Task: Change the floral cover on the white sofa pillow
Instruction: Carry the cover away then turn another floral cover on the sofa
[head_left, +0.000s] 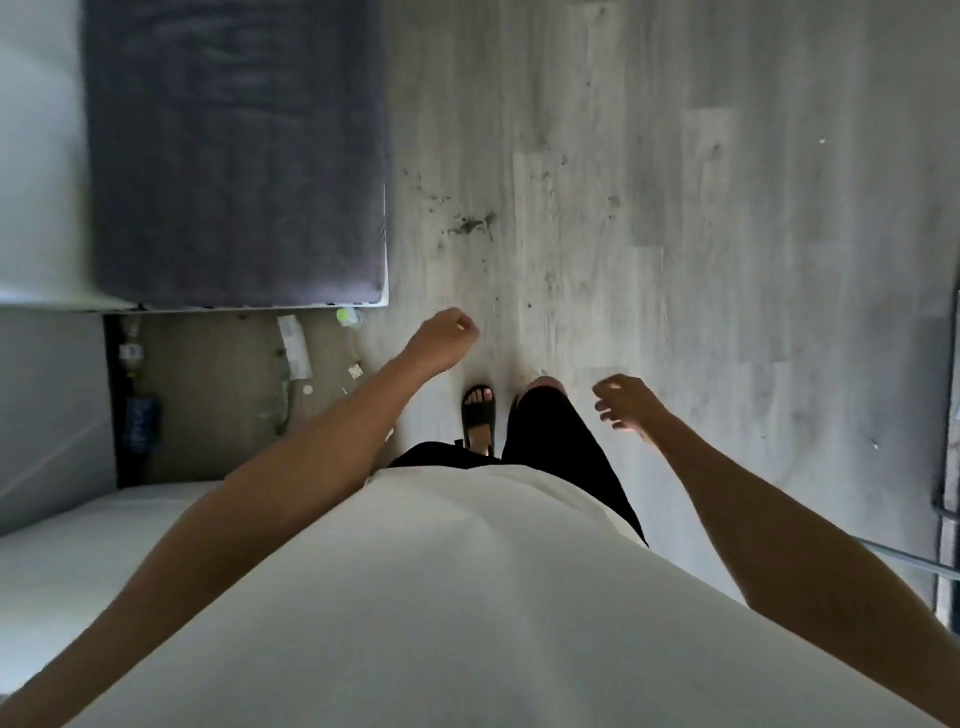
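I look straight down at my own body over a pale wood-look floor (675, 208). No pillow and no floral cover are in view. My left hand (441, 338) hangs in front of me with its fingers curled in and holds nothing. My right hand (623, 402) hangs loosely beside my leg, fingers relaxed and slightly spread, also holding nothing. Both arms swing free of any object.
A dark grey cushioned seat (234, 156) with a white edge stands at the upper left. Below it, a gap (218, 389) holds small litter, a bottle and cables. A white surface (78, 545) lies at lower left. A dark metal frame (948, 519) runs along the right edge.
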